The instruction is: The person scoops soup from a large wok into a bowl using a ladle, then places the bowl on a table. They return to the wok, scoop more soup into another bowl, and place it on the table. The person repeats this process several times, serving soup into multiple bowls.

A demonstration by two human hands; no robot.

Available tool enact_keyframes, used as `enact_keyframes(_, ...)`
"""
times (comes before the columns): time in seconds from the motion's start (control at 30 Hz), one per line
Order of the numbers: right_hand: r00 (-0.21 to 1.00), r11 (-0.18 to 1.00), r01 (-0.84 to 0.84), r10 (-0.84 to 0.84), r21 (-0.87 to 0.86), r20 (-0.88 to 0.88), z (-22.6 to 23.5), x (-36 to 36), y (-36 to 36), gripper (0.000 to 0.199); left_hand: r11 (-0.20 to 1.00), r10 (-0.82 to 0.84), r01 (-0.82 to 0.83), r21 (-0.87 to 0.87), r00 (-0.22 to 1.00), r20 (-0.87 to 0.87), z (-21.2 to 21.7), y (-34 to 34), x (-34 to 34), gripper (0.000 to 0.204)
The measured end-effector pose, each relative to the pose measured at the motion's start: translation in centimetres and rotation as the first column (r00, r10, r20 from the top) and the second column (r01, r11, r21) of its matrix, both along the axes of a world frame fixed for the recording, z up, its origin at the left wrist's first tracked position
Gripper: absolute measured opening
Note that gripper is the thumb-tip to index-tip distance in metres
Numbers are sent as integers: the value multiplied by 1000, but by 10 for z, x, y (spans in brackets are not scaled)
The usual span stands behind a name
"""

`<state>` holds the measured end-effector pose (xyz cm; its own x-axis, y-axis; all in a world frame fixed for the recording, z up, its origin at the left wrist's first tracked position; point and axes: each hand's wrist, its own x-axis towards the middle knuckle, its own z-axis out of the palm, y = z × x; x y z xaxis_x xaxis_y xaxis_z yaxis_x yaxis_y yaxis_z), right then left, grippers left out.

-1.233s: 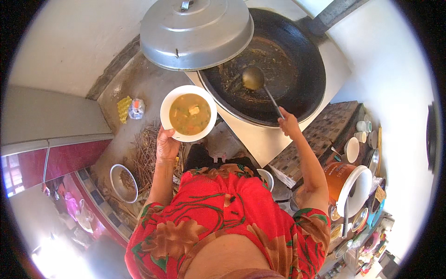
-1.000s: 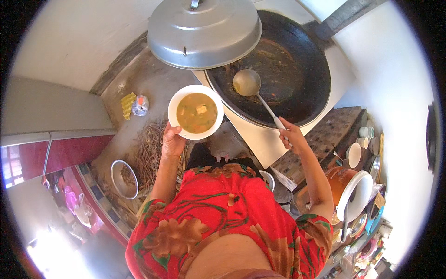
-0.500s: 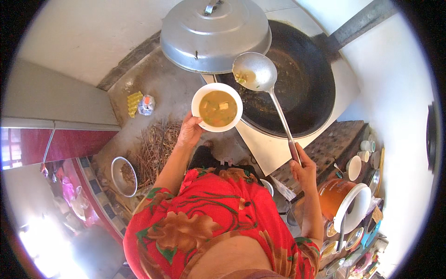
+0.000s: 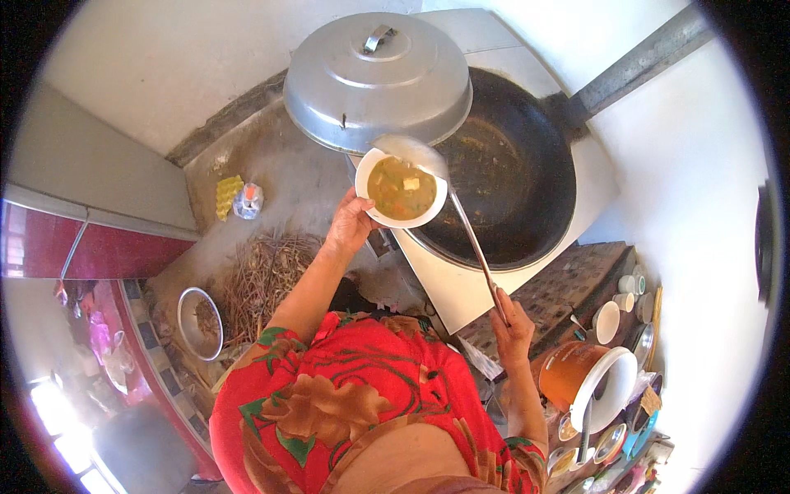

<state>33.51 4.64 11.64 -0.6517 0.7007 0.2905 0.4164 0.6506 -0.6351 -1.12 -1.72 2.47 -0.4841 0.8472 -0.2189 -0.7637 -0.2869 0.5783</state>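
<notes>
My left hand (image 4: pixel 352 222) holds a white bowl (image 4: pixel 400 216) of yellow-brown soup with pale cubes, at the near-left rim of a big black wok (image 4: pixel 502 181). My right hand (image 4: pixel 510 325) grips the end of a long metal ladle (image 4: pixel 428 160). The ladle's cup is tipped over the bowl's far edge. A large grey metal lid (image 4: pixel 374 78) leans over the wok's far-left side. My red patterned shirt fills the lower middle.
The wok sits in a white stove top (image 4: pixel 461 288). On the floor to the left lie dry twigs (image 4: pixel 263 276), a metal basin (image 4: pixel 200 323) and a yellow egg tray (image 4: pixel 229 196). At right stand an orange rice cooker (image 4: pixel 586 375) and small cups (image 4: pixel 629 284).
The ladle rose out of the wok and swung left to the bowl, and now tips over its rim. The bowl moved up toward the wok's edge.
</notes>
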Motion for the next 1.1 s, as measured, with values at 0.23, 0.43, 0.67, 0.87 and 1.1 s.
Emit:
enact_keyframes(0.23,852,419,-16,-469,-908,-231,-2,-25,20,61,1000,-3,2,-18,1000,-25,0,4,-2,55)
enact_keyframes(0.43,896,656,353,-442,-667,40,-73,-36,117,54,995,90,-89,-37,996,21,-2,-22,-11,58)
enact_keyframes(0.67,772,826,562,-505,-45,387,-160,-49,222,47,990,117,-117,-76,993,-8,12,-57,-10,66)
enact_keyframes(0.87,778,836,538,-442,-111,446,-179,-100,257,51,983,109,-108,-146,994,1,24,-79,-5,68)
enact_keyframes(1.1,998,989,46,-39,-142,57,-209,-111,226,55,975,153,-155,-161,988,-26,23,-80,-11,67)
